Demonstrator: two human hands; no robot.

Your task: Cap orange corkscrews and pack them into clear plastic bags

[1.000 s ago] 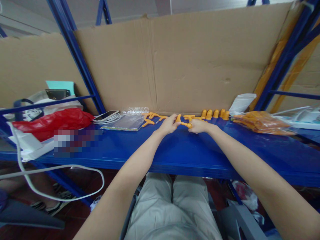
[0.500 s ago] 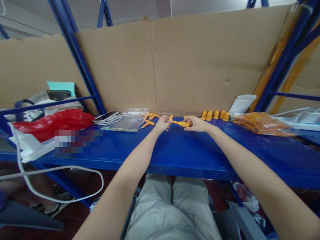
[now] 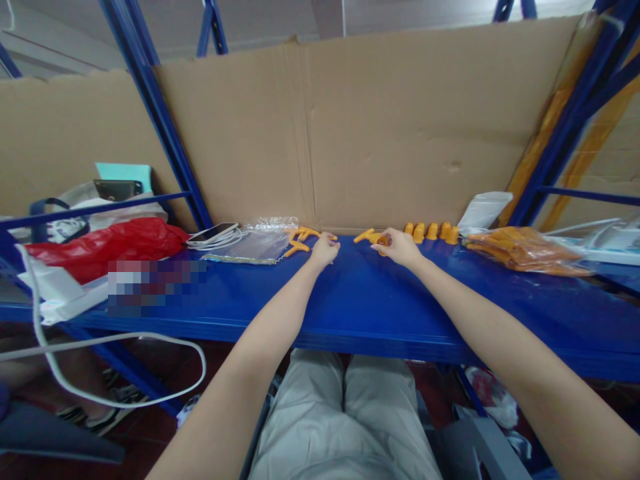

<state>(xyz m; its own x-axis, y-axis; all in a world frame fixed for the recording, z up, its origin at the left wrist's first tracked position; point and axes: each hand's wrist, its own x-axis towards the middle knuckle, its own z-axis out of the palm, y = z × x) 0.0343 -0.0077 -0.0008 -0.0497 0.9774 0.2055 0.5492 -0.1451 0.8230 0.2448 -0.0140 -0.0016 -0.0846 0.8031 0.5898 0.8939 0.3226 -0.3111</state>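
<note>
My left hand [image 3: 325, 251] is curled over the blue table beside several orange T-handled plastic pieces [image 3: 300, 243]. A bit of orange shows just past its fingers, but what it grips, if anything, is hidden. My right hand [image 3: 401, 248] is closed around an orange plastic piece with a rounded end [image 3: 383, 241], mostly covered by the fingers. Just left of that hand, another orange T-shaped part [image 3: 366, 235] is visible. Behind and to its right stands a row of orange cup-shaped caps [image 3: 431, 231].
A clear plastic bag [image 3: 255, 247] and a phone with a coiled white cable [image 3: 220, 235] lie to the left, beyond them a red bag [image 3: 115, 247]. On the right is a bag of orange parts [image 3: 525, 248]. A cardboard sheet [image 3: 380, 127] stands at the back.
The orange piece that spanned both hands is no longer between them. My left hand has drawn slightly left, and my right hand has shifted a little right with an orange piece.
</note>
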